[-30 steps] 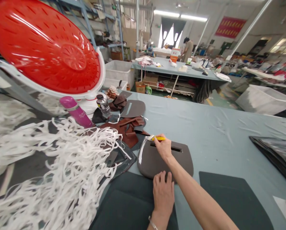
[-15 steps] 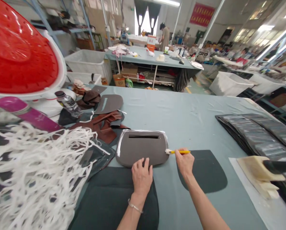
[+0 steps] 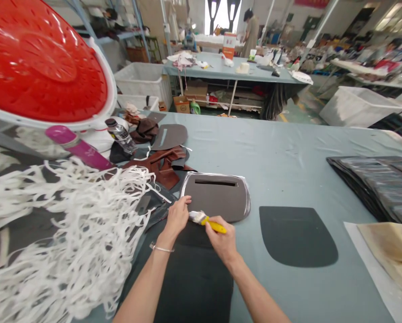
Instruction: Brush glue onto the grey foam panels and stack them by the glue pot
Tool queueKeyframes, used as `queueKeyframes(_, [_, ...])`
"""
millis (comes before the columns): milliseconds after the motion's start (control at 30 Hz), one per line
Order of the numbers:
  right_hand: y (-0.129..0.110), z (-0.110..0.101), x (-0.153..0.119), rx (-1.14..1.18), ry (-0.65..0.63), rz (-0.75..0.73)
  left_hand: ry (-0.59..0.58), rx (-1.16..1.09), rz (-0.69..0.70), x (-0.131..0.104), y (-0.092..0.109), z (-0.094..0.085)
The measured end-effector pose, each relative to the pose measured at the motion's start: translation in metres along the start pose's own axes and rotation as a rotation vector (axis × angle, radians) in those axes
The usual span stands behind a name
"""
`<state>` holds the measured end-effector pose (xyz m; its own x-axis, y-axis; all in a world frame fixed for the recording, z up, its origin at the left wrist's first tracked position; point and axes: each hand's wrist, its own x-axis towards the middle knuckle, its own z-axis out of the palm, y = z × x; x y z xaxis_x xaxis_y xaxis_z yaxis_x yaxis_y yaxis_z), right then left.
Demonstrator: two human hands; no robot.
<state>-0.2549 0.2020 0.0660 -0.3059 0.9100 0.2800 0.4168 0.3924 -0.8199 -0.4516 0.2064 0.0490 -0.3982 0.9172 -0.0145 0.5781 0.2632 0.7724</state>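
Note:
A grey-brown panel with rounded corners and a long slot lies flat on the table, white streaks along its top and side edges. My left hand rests on the panel's lower left edge, fingertips on its surface. Pinched in my right hand is a paintbrush with a yellow handle. Its whitened bristles touch the panel's lower left edge, close to my left hand. Under both wrists a dark green-black sheet is spread. Another dark cut piece lies to the right.
Tangled white strips fill the left side. Behind them are a purple bottle, a clear bottle and a red basket. Dark panels are stacked at the right, near a cream container. A person stands farther back.
The brush in my right hand has gone from the panel's right edge to its lower left edge. My left hand has shifted left along the panel. White streaks now show down the right edge.

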Motion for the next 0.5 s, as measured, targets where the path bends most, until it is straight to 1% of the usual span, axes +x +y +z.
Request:
queueKeyframes(67, [0.027, -0.050, -0.010, -0.103, 0.081, 0.094, 0.010, 0.064, 0.041, -0.003, -0.003, 0.006])
queueKeyframes(133, [0.048, -0.099, -0.014, -0.216, 0.265, 0.174, 0.035, 0.185, 0.072, -0.010, 0.005, 0.015])
queueKeyframes(167, [0.054, -0.116, -0.012, -0.261, 0.360, 0.214, 0.056, 0.257, 0.080, -0.014, 0.012, 0.021])
queueKeyframes(200, [0.056, -0.124, -0.006, -0.278, 0.433, 0.235, 0.081, 0.334, 0.085, -0.018, 0.020, 0.026])
queueKeyframes(233, [0.053, -0.122, 0.004, -0.267, 0.471, 0.237, 0.109, 0.412, 0.091, -0.023, 0.029, 0.033])
queueKeyframes(267, [0.047, -0.110, 0.016, -0.226, 0.469, 0.217, 0.136, 0.483, 0.096, -0.027, 0.038, 0.039])
queueKeyframes(300, [0.037, -0.090, 0.031, -0.163, 0.435, 0.179, 0.159, 0.542, 0.099, -0.030, 0.045, 0.045])
queueKeyframes(367, [0.014, -0.035, 0.062, -0.022, 0.315, 0.086, 0.185, 0.627, 0.095, -0.035, 0.053, 0.055])
queueKeyframes(433, [-0.005, 0.020, 0.089, 0.062, 0.229, 0.020, 0.191, 0.672, 0.074, -0.037, 0.054, 0.061])
queueKeyframes(467, [-0.010, 0.040, 0.099, 0.072, 0.188, -0.004, 0.191, 0.683, 0.064, -0.037, 0.054, 0.063])
queueKeyframes(500, [-0.010, 0.051, 0.105, 0.069, 0.160, -0.016, 0.193, 0.689, 0.059, -0.037, 0.052, 0.063])
